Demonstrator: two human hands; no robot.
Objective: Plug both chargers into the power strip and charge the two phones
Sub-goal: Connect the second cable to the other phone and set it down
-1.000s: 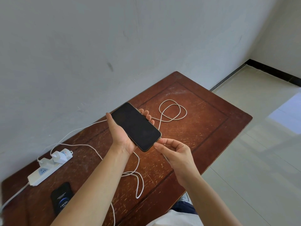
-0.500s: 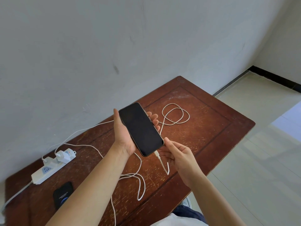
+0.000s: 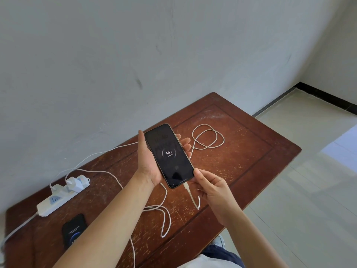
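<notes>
Overhead, head cam w/ one view: 2 bare hands, 2 phones, 2 chargers, 1 power strip on a brown wooden table (image 3: pixel 241 151) set against a pale wall (image 3: pixel 135 55).

Left hand (image 3: pixel 149 161) is wrapped around the held phone (image 3: pixel 169 155), thumb along its left edge, fingers on the right edge, raised above the table. Screen is lit & reads 54% inside a ring. A white cable plug (image 3: pixel 186 185) sits in the phone's bottom port. Right hand (image 3: pixel 211 187) is at the phone's lower right corner, thumb tip touching it, fingers curled loosely beside the plug; can't tell if they pinch the cable.

White cable (image 3: pixel 208 139) lies in a loose coil right of the phone, w/ more loops under the left forearm.

Power strip (image 3: pixel 58 200) lies far left; 2 white chargers (image 3: pixel 74 183) stand in it side by side. Second phone (image 3: pixel 74 230) lies flat near the strip, screen lit, partly hidden by the forearm.
</notes>
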